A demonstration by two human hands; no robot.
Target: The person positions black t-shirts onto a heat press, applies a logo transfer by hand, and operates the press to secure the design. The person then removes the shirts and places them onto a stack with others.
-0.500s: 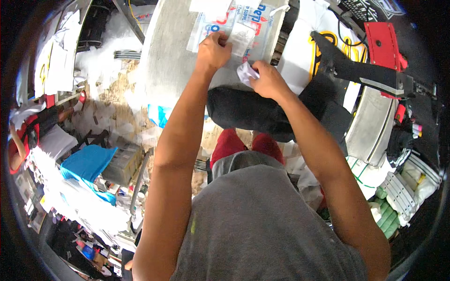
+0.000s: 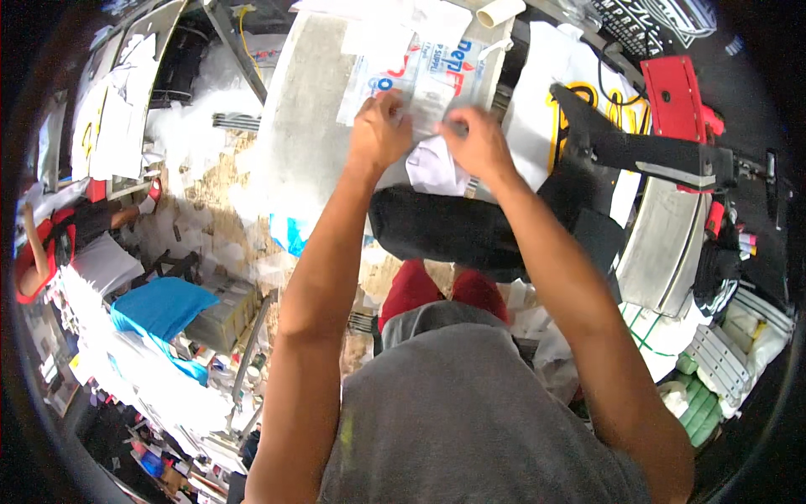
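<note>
Bordering the worn gray surface [image 2: 311, 105] is a rounded black fabric pad [image 2: 445, 223]. A crumpled white sheet [image 2: 435, 168] lies at the near edge. By its far end, the bare left hand [image 2: 379, 134] and bare right hand [image 2: 480, 149] curl their fingers; blur hides whether they grasp anything. Clear plastic film printed blue and red [image 2: 462, 65] lies toward the far edge.

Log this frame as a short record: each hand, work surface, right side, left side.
Left hand: at the printed plastic sheet, grip unclear
Right hand: beside the crumpled white piece, fingers blurred, grip unclear
Work surface: grey board
Right side: white fabric with yellow-and-black print; red box
Left side: blue cloth
</note>
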